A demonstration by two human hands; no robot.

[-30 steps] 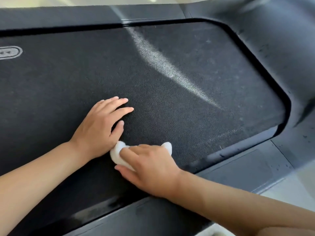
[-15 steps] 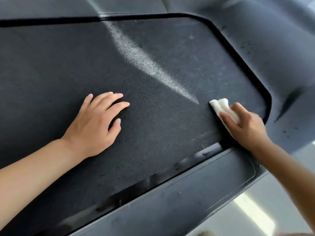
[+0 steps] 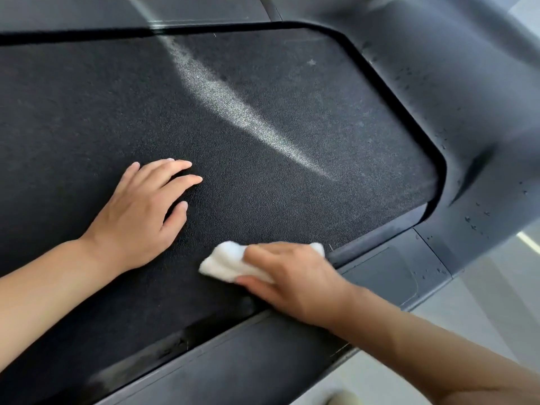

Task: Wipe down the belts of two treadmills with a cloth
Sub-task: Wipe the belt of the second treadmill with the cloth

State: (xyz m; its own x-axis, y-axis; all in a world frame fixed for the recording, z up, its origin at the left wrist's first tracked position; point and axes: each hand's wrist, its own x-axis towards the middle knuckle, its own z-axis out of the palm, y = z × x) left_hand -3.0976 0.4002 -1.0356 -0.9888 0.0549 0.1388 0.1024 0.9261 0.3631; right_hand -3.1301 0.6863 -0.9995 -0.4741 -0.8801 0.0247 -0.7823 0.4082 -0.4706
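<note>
White cloth (image 3: 233,263) sits bunched on the black belt (image 3: 277,112) near its side rail (image 3: 380,267), the right hand (image 3: 295,280) curled over it and gripping it. Just beside it, the left hand (image 3: 143,211) lies flat on the belt, fingers straight and slightly spread.

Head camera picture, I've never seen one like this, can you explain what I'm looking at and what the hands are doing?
The camera sits on a person's head and looks down at their own two bare arms. The big dark, grainy surface is a treadmill belt, framed by grey side rails. The left hand lies flat on the belt with straight fingers, holding nothing. The right hand presses a white cloth against the belt near its near edge. The pale streak across the belt looks like reflected light.
</note>
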